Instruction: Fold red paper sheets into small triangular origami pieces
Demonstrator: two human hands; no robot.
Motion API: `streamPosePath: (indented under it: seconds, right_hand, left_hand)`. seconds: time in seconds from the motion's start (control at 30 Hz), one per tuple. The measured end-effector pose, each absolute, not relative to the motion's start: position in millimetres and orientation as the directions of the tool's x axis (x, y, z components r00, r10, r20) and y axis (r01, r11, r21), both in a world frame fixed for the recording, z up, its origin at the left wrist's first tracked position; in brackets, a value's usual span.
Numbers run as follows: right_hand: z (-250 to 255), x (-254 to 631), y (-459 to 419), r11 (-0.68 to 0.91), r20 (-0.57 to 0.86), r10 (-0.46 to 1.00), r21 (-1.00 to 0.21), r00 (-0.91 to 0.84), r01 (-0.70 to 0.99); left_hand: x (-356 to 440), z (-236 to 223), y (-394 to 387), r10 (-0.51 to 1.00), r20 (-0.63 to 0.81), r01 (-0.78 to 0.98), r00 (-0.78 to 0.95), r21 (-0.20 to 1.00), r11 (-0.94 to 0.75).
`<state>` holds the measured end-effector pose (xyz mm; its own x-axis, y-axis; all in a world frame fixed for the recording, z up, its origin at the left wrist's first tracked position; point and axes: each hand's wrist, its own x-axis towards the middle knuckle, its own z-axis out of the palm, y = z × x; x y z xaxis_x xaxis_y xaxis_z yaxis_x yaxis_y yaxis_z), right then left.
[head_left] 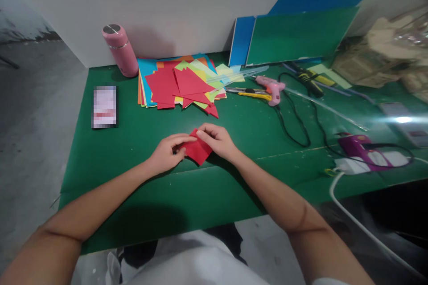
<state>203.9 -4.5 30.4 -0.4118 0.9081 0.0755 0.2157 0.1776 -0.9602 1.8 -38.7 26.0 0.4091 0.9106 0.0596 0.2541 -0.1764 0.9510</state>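
While the red paper (200,152) sits near the centre of the frame, the left hand (165,153) pinches its left side between thumb and fingers; the right hand (220,142) pinches its upper right part, thumb on top; for neat work, I judge, light fingertips, matched edges and even pressure against the green table (214,196) would serve best.

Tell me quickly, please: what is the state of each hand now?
Left hand: closed, fingers and thumb holding the left side of the red paper.
Right hand: closed, pinching the same paper at its upper right.
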Motion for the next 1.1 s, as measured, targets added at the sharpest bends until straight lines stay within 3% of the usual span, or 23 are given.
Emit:
streamPosePath:
  seconds: [0.3, 0.5, 0.67, 0.9, 1.1]
  right_hand:
    - [26, 209, -1, 0.199, 0.085, 0.919, -0.943, -0.386, 0.267]
    - [30, 207, -5, 0.223, 0.097, 0.899, -0.941, -0.428, 0.256]
    - [29, 205, -6, 0.238, 0.107, 0.889, -0.939, -0.446, 0.248]
    - [27, 209, 0, 0.177, 0.057, 0.894, -0.957, -0.444, 0.232]
    - [27, 214, -1, 0.202, 0.068, 0.889, -0.946, -0.453, 0.254]
  left_hand:
    - [6, 20, -42, 0.905, -0.022, 0.158, 0.425, 0.986, -0.050]
    - [1, 27, -34, 0.902, 0.137, 0.327, 0.410, 0.901, -0.285]
    - [-2, 29, -31, 0.858, 0.157, 0.311, 0.489, 0.888, -0.339]
    - [-2, 24, -31, 0.924, 0.158, 0.361, 0.347, 0.887, -0.287]
    - [1, 26, -32, 0.949, 0.118, 0.268, 0.292, 0.943, -0.200]
